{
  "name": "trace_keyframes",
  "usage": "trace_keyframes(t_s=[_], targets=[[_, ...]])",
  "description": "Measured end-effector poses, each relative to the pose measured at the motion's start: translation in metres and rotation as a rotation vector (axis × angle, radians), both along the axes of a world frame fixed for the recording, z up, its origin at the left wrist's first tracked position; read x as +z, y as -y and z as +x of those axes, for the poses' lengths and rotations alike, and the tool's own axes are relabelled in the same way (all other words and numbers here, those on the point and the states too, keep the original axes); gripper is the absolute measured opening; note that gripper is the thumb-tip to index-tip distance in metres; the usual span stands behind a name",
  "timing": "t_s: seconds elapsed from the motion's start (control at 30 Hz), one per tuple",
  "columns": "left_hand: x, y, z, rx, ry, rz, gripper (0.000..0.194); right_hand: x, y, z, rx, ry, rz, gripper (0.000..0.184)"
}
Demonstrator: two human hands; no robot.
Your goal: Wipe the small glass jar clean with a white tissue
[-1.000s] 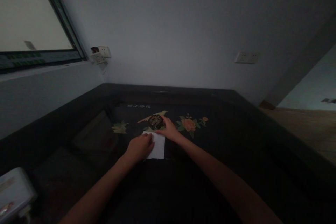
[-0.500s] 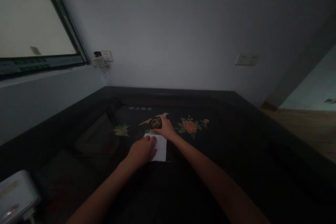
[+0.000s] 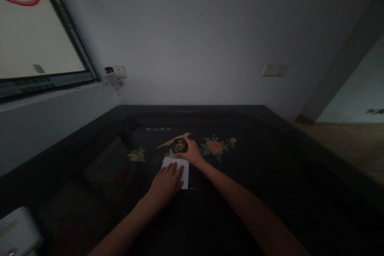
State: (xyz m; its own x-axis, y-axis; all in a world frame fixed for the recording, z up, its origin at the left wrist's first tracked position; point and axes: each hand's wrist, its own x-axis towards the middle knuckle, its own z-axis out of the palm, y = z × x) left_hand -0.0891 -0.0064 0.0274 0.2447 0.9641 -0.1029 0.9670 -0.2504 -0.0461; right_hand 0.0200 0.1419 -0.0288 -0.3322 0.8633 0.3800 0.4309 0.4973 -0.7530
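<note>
Your hands work a white sheet and a small round object on the dark table.

Your left hand (image 3: 167, 181) lies flat, fingers spread, on the white paper (image 3: 183, 168); your right hand (image 3: 192, 153) cups the dark round object (image 3: 179, 145) at the sheet's 12 o'clock. On the glossy black table (image 3: 270, 160) it could slip and roll. No container shows; its contents, if any, cannot be told.

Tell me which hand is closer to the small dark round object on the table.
Right. The right hand is touching the small dark round object, fingers wrapped on its near right side. The left hand lies flat on the white paper, nearer the person, apart from it.
</note>
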Motion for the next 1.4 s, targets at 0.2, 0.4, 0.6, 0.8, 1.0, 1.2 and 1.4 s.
trace_keyframes(t_s=[0.2,0.4,0.6,0.8,1.0,1.2,1.4], targets=[[-0.013,0.0,0.004,-0.041,0.019,0.065,0.047,-0.003,0.0,0.045,-0.099,-0.062,-0.004,0.082],[-0.028,0.0,0.021,-0.135,0.133,0.109,0.048,-0.006,0.008,0.097,-0.164,-0.031,0.058,0.083],[-0.023,0.006,0.062,-0.253,0.251,-0.009,0.054,-0.004,0.02,0.13,-0.155,-0.036,0.074,0.08],[-0.017,0.012,0.097,-0.351,0.343,-0.073,0.062,-0.007,0.021,0.135,-0.195,-0.107,0.049,0.079],[-0.012,-0.009,0.102,-0.39,0.488,0.007,0.031,-0.012,0.019,0.132,-0.138,-0.21,-0.026,0.078],[-0.012,-0.029,0.085,-0.242,0.329,0.048,0.04,-0.014,0.017,0.133,-0.103,-0.227,-0.029,0.077],[-0.015,-0.037,0.073,-0.181,0.398,0.004,0.046,-0.01,0.019,0.134,-0.093,-0.231,-0.048,0.079]])
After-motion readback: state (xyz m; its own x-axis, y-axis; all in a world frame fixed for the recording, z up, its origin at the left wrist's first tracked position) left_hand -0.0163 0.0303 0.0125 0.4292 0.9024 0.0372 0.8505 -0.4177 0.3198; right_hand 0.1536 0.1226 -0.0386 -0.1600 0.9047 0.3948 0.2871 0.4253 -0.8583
